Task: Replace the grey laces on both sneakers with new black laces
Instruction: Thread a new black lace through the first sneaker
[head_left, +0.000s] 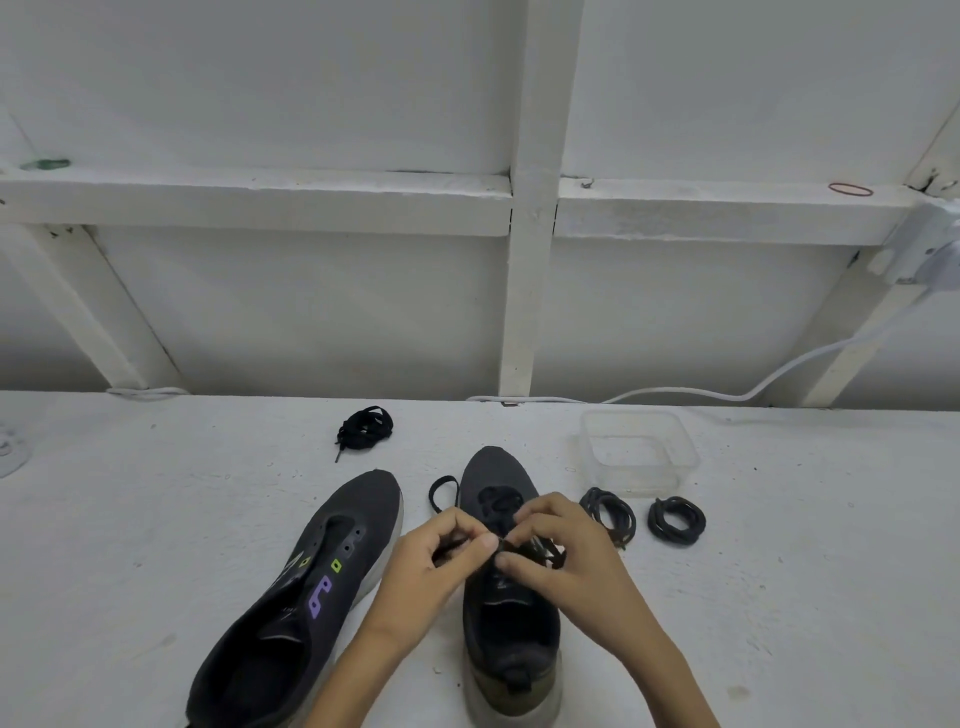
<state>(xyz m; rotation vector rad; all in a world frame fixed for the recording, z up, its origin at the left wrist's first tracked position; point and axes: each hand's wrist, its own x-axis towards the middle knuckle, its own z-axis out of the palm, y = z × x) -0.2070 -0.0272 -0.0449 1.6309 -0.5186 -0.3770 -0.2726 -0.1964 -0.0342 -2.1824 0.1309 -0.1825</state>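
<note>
Two sneakers: both dark, side by side on the white table (156, 519), toes pointing away from the person.
Left sneaker (306, 587): no lace in it, eyelets bare, purple and green marks on its side, tilted with its toe toward the right.
Right sneaker (506, 582): a black lace (498, 501) is threaded through its front eyelets; a loop of that lace (442, 493) lies on the table just beside the toe, on the left.
Left hand (441, 556): over the right sneaker's lacing area, thumb and forefinger pinched together on the black lace; that is the state of its grip.
Right hand (561, 551): touching fingertips with the left hand above the same sneaker, its grip closed on the lace with thumb and forefinger.
Spare black lace (363, 430): bundled, far side of the table, beyond the left sneaker's toe.
Coiled laces: two dark coils (609, 514) (676, 519) lie right of the right sneaker, near each other; their exact colour is hard to tell.
Clear plastic container (639, 452): behind the two coils, near the wall.
White cable (753, 387): runs along the table's back edge up to the wall.
</note>
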